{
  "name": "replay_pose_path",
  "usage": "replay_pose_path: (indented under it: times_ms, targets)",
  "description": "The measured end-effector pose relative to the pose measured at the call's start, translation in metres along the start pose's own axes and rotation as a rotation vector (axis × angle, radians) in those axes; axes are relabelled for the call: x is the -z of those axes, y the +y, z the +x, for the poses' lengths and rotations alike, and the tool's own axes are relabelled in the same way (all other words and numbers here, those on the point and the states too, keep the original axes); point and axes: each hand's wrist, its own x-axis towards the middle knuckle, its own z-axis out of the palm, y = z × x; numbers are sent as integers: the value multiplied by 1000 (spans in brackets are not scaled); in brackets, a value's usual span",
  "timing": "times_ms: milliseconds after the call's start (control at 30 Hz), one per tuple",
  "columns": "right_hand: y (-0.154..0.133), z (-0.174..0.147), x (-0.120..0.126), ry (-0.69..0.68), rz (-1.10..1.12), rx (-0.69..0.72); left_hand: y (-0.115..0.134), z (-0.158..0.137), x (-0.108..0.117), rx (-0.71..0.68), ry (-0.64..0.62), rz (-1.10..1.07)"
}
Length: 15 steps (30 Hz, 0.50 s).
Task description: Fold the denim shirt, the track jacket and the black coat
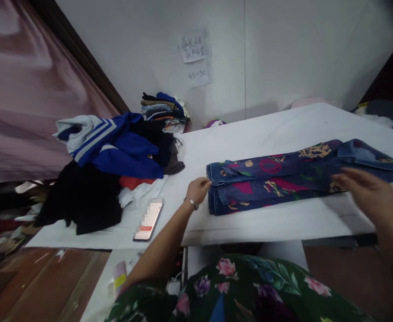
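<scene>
A patterned denim jacket (276,176), blue with magenta, green and tan designs, lies folded into a long strip on the white table. Its hem points left and its collar (360,150) lies at the right end. My left hand (199,188), with a bracelet at the wrist, pinches the hem edge at the left. Near the collar end, my right hand (370,194) is held at the jacket's near edge, its fingers stretched out and apart from the thumb. Whether its fingertips touch the cloth is hard to tell.
A heap of clothes (122,147), blue, white and black, lies on the table's left. Behind it stands a stack of folded clothes (166,112). A phone (148,220) rests near the front edge. Paper notes (196,47) hang on the wall behind the table (250,138).
</scene>
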Motion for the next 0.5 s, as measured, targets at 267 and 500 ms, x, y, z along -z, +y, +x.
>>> replay_pose_path:
  times_ms: [267, 500]
  targets:
    - [-96, -85, -127, -748, 49, 660, 10, -63, -33, -209, -61, 109]
    - [-101, -90, -172, -820, -157, 765, 12, -49, -31, -126, -44, 134]
